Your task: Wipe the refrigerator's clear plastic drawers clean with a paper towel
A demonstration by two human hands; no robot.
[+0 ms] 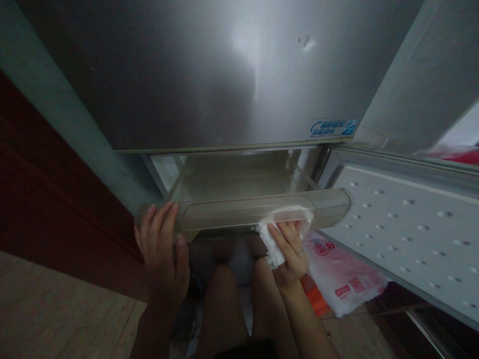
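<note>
A clear plastic drawer (239, 212) is pulled partway out of the lower compartment of a metallic fridge. At the drawer front's left end lies my left hand (160, 244), its fingers spread on the plastic and holding nothing. My right hand (292, 249) has its fingers wrapped round a white cloth (275, 244). Part of the cloth shows through the clear drawer front, with the fingertips tucked under that front's handle edge.
Above is the fridge's closed upper door (224, 75). The lower door (411, 224), with a dimpled inner face, stands open at the right. Below it are a white and red plastic bag (348, 279) and something orange. A dark red wooden panel (56, 199) is at the left.
</note>
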